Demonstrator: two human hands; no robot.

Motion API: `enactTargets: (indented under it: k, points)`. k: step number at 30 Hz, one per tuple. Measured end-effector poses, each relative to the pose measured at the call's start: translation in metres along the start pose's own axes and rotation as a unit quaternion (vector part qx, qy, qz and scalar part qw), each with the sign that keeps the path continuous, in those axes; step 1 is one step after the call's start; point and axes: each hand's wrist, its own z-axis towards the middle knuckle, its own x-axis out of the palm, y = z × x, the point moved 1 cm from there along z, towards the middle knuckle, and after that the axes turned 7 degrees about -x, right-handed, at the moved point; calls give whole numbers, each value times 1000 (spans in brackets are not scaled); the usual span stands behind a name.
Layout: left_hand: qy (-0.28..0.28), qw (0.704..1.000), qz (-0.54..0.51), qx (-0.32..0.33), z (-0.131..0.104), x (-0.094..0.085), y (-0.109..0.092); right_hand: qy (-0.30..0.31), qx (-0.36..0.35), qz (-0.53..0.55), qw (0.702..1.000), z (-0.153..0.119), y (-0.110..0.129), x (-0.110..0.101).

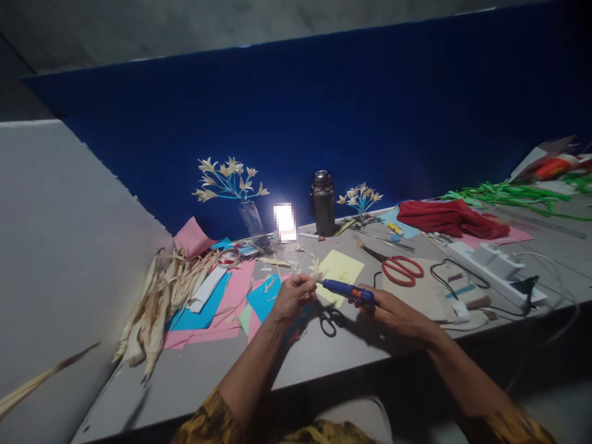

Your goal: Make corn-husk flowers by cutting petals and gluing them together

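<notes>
My left hand (294, 296) pinches a small pale husk flower (318, 270), its petals pointing up past the fingertips. In my right hand (393, 313) is a blue glue gun (343, 289), gripped with its nozzle aimed left at the base of the flower; whether the tip touches cannot be made out. Beneath the hands lie a yellow paper sheet (345, 265) and a pair of black-handled scissors (329, 322). Blue paper (263, 297) with husk scraps on it is just left of my left hand.
Dried husks (155, 308) and pink paper (231, 302) cover the left side. Behind stand a vase (253, 222) of husk flowers, a bright lamp (285, 222) and a dark flask (322, 206). Red-handled scissors (403, 270), a power strip (490, 274) and red cloth (453, 217) lie right.
</notes>
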Motion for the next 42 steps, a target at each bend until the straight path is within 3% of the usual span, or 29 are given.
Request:
enactTargets:
  k: [9,15,18,22,27,29,32,34,37,42]
  points:
    - [-11,1000,-15,-16,-1,-4,0,-12,-23,-27,999,-1,7,-5]
    - [27,993,-110,-36,-3,-5,0,-33,-63,-18,997,-2,5,-1]
    - [36,987,-152,-42,-6,-5,-2,-43,-60,-83,994,-1,-1,-2]
    - [32,988,-148,-40,-12,-4,-5,-47,-6,-224,973,-1,-13,-5]
    - [-19,997,-77,11,-17,-5,-9,-22,61,-337,939,-8,-27,-4]
    - [-51,997,-20,53,-21,-5,-11,-48,51,-344,936,-9,-22,1]
    - [-79,985,91,127,-32,0,-16,-171,10,-261,950,1,2,17]
    - [-71,975,143,154,-41,6,-20,-243,31,-97,965,15,21,33]
    - [-54,970,173,162,-51,13,-24,-281,24,70,957,40,41,53]
    - [-59,976,161,133,-54,7,-25,-307,0,89,947,56,51,64]
